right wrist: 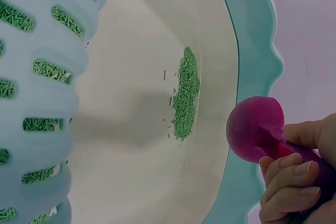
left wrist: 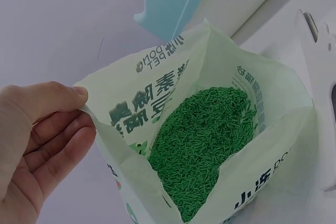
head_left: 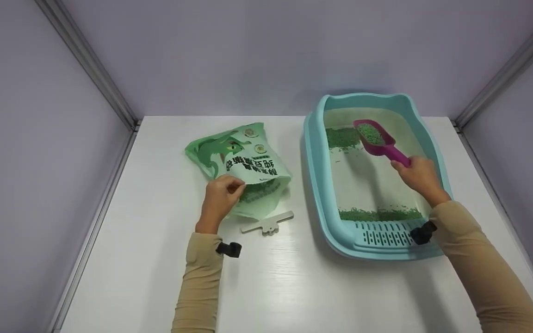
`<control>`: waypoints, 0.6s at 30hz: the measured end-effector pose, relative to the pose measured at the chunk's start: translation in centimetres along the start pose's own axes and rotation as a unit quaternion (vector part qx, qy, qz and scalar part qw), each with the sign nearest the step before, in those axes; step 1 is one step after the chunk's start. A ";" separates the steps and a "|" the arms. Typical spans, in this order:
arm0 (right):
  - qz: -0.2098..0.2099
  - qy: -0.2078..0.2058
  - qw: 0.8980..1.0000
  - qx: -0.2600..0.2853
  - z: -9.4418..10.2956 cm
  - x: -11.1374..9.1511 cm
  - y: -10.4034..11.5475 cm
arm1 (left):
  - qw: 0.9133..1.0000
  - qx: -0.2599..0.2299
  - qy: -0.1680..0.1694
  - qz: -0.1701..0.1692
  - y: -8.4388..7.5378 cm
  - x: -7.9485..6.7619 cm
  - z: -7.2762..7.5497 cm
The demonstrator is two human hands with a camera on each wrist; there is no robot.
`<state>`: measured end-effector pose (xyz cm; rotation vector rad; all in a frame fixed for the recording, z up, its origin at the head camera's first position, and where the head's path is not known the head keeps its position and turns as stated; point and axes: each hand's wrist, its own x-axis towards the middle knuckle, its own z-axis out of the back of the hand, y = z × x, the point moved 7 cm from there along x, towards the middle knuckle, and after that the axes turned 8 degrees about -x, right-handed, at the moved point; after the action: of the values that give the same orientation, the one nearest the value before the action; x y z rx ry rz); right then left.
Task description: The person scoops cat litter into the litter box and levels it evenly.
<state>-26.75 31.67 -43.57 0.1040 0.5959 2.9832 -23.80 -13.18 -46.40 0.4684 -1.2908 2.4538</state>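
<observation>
My left hand (head_left: 220, 196) pinches the rim of an open green-and-white cat litter bag (head_left: 259, 162) between thumb and fingers. Inside the bag, green litter pellets (left wrist: 205, 140) show in the left wrist view. My right hand (head_left: 419, 175) grips the handle of a magenta litter scoop (head_left: 389, 145), holding it over the blue litter box (head_left: 315, 180). Green pellets (head_left: 369, 134) fill the scoop's bowl. Within the box, one patch of pellets (head_left: 343, 138) lies at the far left and a strip of them (head_left: 380, 215) runs along the near end.
A pale bag clip (head_left: 267, 224) lies on the white table (head_left: 266, 286) just in front of the bag. The litter box has a slotted step (head_left: 382, 237) at its near end. Grey-lilac panels (head_left: 229, 55) enclose the table at the back and both sides.
</observation>
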 end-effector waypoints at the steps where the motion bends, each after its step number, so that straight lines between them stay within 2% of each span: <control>1: -0.002 0.001 1.000 0.000 0.0 0.1 -0.1 | 1.000 0.000 -0.001 0.000 0.0 0.0 0.0; 15: -0.016 0.014 1.000 -0.007 -0.1 1.6 -1.0 | 1.000 0.007 -0.002 -0.007 -0.1 -0.1 0.0; 18: -0.019 0.027 0.999 -0.007 -0.2 1.7 -1.0 | 1.000 0.006 -0.003 -0.010 -0.1 0.0 0.0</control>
<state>-28.41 32.70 -44.11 0.0100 0.5758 2.9622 -23.72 -13.16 -46.34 0.4887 -1.2685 2.4462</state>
